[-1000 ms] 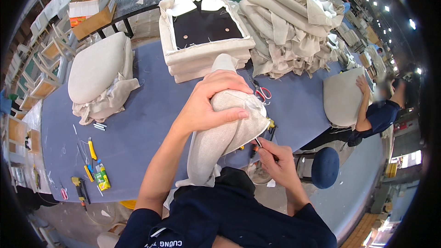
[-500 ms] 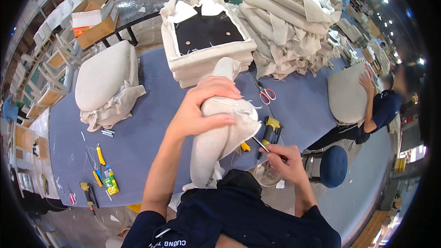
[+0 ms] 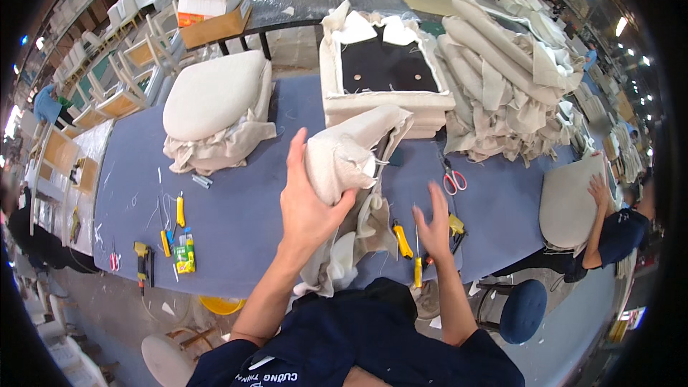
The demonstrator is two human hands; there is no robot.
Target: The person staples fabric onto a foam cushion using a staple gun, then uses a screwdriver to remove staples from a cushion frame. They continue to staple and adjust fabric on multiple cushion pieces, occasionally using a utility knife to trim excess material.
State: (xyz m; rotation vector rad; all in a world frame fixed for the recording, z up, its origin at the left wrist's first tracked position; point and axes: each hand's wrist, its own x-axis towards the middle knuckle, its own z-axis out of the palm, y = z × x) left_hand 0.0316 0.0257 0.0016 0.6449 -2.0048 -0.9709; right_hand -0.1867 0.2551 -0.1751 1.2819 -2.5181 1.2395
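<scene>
My left hand point(image 3: 308, 208) grips a beige fabric-covered cushion part point(image 3: 337, 161) above the table's near edge, its thumb on the near side and fingers raised along the far side. Loose fabric hangs below it. My right hand point(image 3: 436, 229) is open and holds nothing, fingers spread. Beside that hand lies a screwdriver with a yellow handle point(image 3: 418, 272) and thin shaft. A yellow utility knife point(image 3: 402, 241) lies just left of it. Partly hidden behind the right hand is a yellow-and-black nail gun point(image 3: 457, 226).
Beyond my hands stand stacked cushion frames point(image 3: 387, 107) and a tall heap of beige covers point(image 3: 494, 93). Red-handled scissors point(image 3: 454, 181) lie on the blue table. At left are padded seats point(image 3: 215, 97), another nail gun point(image 3: 144, 265) and a green-yellow packet point(image 3: 185, 254). A co-worker handles a seat point(image 3: 570, 204) at right.
My right hand has let go of the thin-shafted tool it held at the fabric edge and has opened. My left hand has turned the cushion part. The whole view has shifted.
</scene>
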